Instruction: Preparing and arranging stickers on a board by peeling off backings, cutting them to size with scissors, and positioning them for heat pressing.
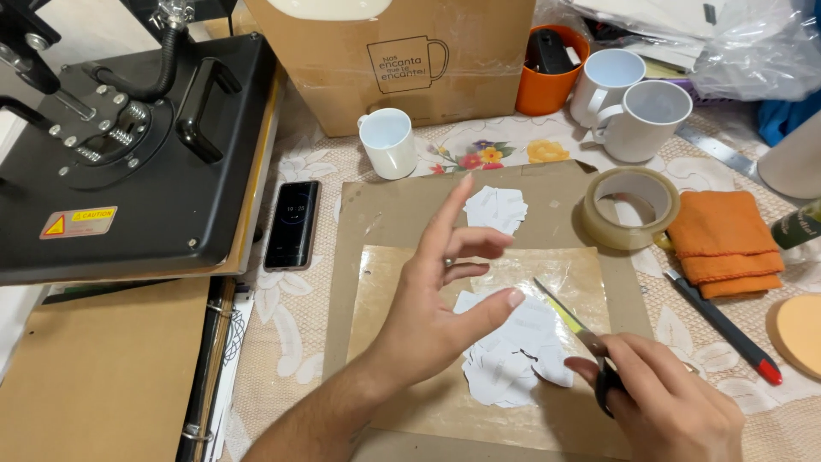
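Black heat press (pixel 128 145) set at table's left edge, phone (pixel 292 224) laid beside it. Three white mugs (pixel 389 141) (pixel 605 81) (pixel 646 120) and cardboard box (pixel 393 60) placed along far edge. Tape roll (pixel 631 208), orange cloth (pixel 725 242), red-tipped pen (pixel 723 327) found toward right edge.

The cardboard sheet (pixel 385 214) lies on the desk (pixel 291 342). Paper scraps (pixel 513 355) rest on it, under the left hand (pixel 436 299). Left of the sheet lies a phone (pixel 292 224), further left a heat press (pixel 128 145). Behind it stands a mug (pixel 387 142); right of it, a tape roll (pixel 631 207) and folded cloth (pixel 725 242).
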